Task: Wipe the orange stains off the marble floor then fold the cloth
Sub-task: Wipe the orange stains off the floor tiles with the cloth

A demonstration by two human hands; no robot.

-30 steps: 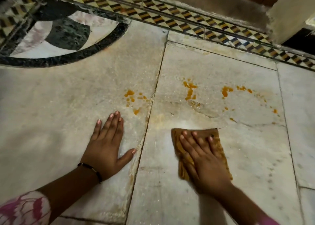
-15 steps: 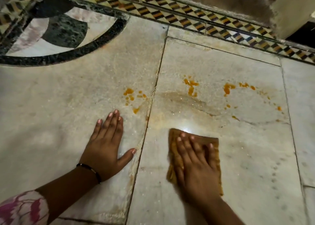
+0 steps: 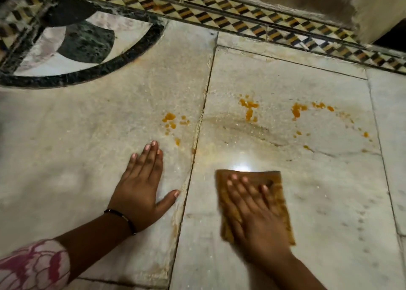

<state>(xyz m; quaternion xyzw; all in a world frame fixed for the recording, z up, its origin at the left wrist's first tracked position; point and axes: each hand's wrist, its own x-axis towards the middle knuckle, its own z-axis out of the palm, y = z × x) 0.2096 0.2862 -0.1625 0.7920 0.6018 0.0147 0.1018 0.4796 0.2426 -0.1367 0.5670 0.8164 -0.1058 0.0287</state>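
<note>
My right hand (image 3: 252, 210) lies flat on a brown-orange cloth (image 3: 275, 193), pressing it onto the marble floor (image 3: 307, 202). My left hand (image 3: 140, 188) rests flat on the neighbouring slab, fingers spread, holding nothing. Orange stains dot the floor beyond both hands: one cluster (image 3: 172, 123) just past my left fingertips, a second cluster (image 3: 249, 109) ahead of the cloth, and a third cluster (image 3: 296, 110) further right with small specks trailing toward (image 3: 365, 134). A faint wet smear (image 3: 241, 125) arcs across the slab between the cloth and the stains.
A seam (image 3: 197, 140) between the two slabs runs between my hands. A patterned inlay border (image 3: 241, 19) crosses the far side, with a dark round inlay (image 3: 83, 41) at the far left. A wall corner (image 3: 377, 11) stands at the far right.
My right hand has slid the cloth a little to the left and then back to the right on the slab. My left hand has stayed put. The view has shifted slightly.
</note>
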